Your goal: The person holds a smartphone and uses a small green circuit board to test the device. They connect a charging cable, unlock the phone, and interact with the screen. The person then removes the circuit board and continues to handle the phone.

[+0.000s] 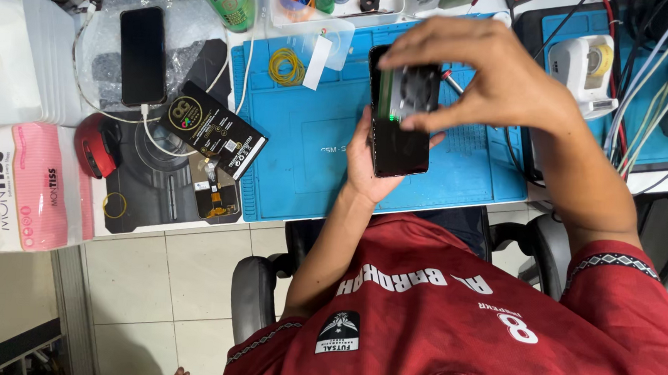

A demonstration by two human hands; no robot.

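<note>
We hold a black phone (399, 141) from below in our left hand (368, 162), fingers curled around it, above the blue mat (306, 132). Our right hand (484, 73) pinches a small fan module (409, 92) against its upper part.

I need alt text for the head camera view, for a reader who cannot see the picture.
Seen from above, a person in a red jersey holds a dark smartphone in the left hand while the right hand presses a small black fan-like device onto it, over a blue work mat. To the left lie another phone on a cable, a red mouse and a pink tissue pack.
</note>
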